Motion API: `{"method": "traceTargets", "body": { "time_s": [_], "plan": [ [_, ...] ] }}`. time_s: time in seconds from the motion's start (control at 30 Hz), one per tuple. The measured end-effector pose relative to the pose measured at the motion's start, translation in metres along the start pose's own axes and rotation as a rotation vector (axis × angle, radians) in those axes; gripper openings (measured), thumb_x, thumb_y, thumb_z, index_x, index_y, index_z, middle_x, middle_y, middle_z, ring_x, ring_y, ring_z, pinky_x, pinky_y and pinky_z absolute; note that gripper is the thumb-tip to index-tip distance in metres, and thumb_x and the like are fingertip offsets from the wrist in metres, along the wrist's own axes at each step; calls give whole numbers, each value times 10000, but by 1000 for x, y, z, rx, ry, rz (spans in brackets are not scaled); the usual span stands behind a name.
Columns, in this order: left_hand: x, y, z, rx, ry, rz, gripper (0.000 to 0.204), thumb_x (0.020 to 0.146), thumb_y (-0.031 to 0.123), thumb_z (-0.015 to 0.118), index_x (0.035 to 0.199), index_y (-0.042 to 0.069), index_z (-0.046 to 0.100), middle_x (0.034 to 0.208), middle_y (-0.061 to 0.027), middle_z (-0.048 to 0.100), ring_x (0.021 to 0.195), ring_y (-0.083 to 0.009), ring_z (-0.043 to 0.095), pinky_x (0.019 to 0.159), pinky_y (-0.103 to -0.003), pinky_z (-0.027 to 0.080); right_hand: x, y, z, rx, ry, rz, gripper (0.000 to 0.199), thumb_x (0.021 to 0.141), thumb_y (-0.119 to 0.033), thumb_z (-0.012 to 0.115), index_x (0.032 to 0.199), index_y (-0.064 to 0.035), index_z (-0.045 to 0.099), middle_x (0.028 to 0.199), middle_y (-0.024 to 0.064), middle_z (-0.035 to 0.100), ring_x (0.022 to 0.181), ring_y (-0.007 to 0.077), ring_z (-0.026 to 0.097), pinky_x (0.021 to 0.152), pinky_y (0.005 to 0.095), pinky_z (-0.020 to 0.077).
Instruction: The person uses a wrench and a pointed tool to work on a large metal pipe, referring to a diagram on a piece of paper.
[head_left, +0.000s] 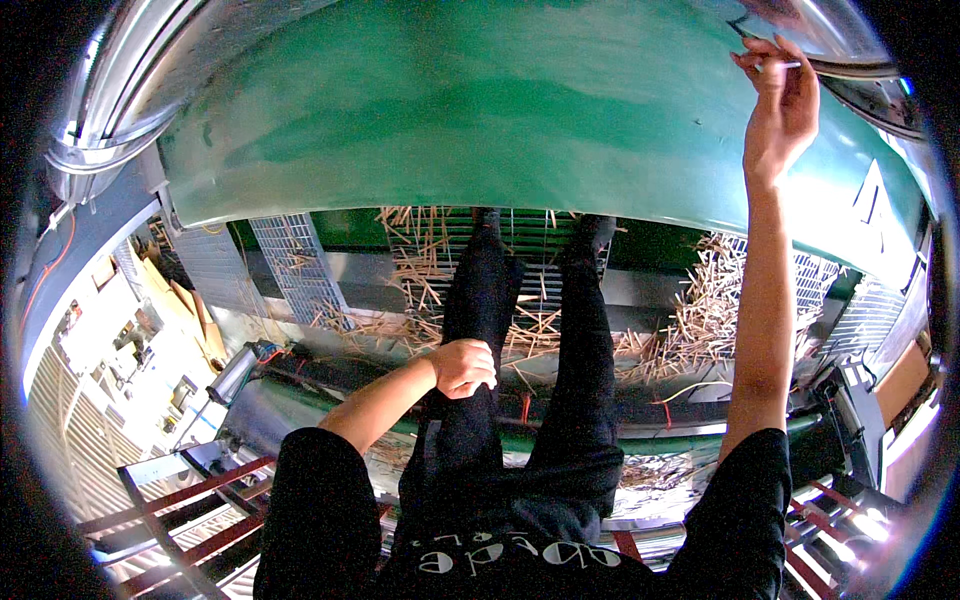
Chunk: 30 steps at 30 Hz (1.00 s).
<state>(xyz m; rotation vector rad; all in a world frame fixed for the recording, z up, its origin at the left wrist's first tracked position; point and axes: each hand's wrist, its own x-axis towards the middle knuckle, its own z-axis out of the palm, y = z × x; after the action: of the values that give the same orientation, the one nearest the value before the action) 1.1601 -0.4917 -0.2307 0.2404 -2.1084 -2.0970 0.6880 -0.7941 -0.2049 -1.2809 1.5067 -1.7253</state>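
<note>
My right hand [781,95] is stretched far out over a wide green conveyor belt [480,110] and pinches a thin pale stick [784,66] between its fingertips near the belt's far right rim. My left hand [464,366] is closed in a fist and rests on my left thigh in black trousers [478,330]. It holds nothing that I can see. My legs [585,340] run down to a grated platform.
Many thin wooden sticks [700,320] lie scattered on the metal grating [290,260] and around my feet. A curved metal rail [130,90] bounds the belt at upper left. Red-framed rollers [190,500] stand at lower left, a grey motor [235,375] beside them.
</note>
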Motion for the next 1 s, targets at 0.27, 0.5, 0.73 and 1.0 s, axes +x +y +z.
{"method": "traceTargets", "body": {
  "time_s": [0.27,0.5,0.73,1.0],
  "plan": [
    [-3,-3,9,-17,14,2,200,755,132,595,927,109,694,922,-71,705,928,-297,672,870,-440,506,4,-18,-22,-745,-306,-219,304,882,123,561,980,-64,779,1160,63,740,1021,195,688,884,294,571],
    [-2,-9,15,-13,33,29,142,829,185,571,895,115,675,907,-53,712,901,-298,664,869,-458,506,-5,-2,-36,-656,-315,-242,315,1073,-139,516,1340,-12,627,1382,208,594,1310,316,561,1091,424,502],
    [-2,-10,39,63,117,5,140,773,182,588,876,126,665,838,-43,677,886,-287,647,864,-445,486,1,29,-38,86,-123,193,451,1116,-223,417,1453,77,422,1319,260,612,1208,437,620,1088,526,510],
    [-22,1,59,168,365,-117,68,776,141,605,809,119,661,785,-67,667,824,-308,645,816,-439,498,22,59,-55,-148,-31,76,380,1105,-236,463,1168,77,669,1189,188,704,1148,267,667,1037,393,542]
  ]
}}
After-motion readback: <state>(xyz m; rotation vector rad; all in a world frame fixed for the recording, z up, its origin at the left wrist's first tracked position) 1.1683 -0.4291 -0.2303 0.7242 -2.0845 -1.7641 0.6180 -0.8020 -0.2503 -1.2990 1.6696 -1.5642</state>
